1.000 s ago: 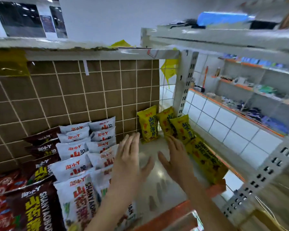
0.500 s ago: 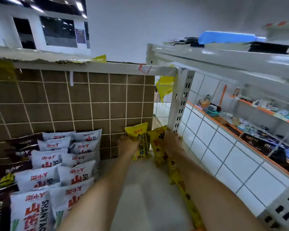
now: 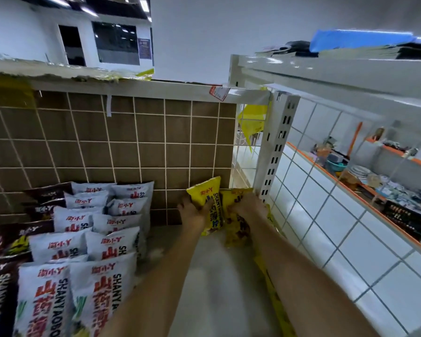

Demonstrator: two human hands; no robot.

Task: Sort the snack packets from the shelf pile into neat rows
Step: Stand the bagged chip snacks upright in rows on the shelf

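Observation:
At the back of the shelf, against the brown grid panel, stand yellow snack packets. My left hand (image 3: 192,210) grips the left yellow packet (image 3: 208,195), which stands upright. My right hand (image 3: 249,206) holds the second yellow packet (image 3: 236,229) beside it, close to the white upright post. More yellow packets (image 3: 275,300) lie in a line along the right edge, partly hidden under my right forearm. White packets (image 3: 90,239) stand in two rows on the left, with dark brown packets (image 3: 3,293) further left.
The pale shelf floor (image 3: 214,283) shows between the white rows and the yellow line. A brown wire-grid back panel (image 3: 131,142) closes the rear. A perforated white post (image 3: 275,152) and a white grid side wall (image 3: 326,215) bound the right. Another shelf with goods lies beyond.
Both hands have reached from the middle of the shelf to its back and taken hold of the yellow packets there. The camera has moved in closer.

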